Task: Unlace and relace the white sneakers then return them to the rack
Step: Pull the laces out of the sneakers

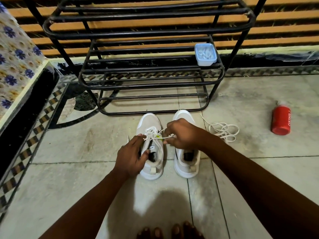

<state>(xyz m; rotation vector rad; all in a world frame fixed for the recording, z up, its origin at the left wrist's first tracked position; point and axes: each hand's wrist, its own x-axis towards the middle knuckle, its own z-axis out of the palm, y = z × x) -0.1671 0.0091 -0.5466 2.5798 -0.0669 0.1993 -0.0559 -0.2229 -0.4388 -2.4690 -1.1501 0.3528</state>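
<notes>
Two white sneakers stand side by side on the tiled floor in front of a black metal rack [151, 80]. The left sneaker [151, 163] has a white lace [156, 138] threaded through its lower eyelets. My left hand [131, 156] grips this sneaker's left side and tongue. My right hand [183, 133] pinches the lace end and holds it taut to the right, above the shoe. The right sneaker [187, 163] has no lace in it and is partly covered by my right hand. A loose white lace [224, 131] lies in a heap on the floor to its right.
A small blue plastic tub [205, 54] sits on the rack's right side. A red bottle [281, 119] lies on the floor at the right. A patterned cloth-covered ledge [17, 66] runs along the left. My toes [169, 232] show at the bottom edge.
</notes>
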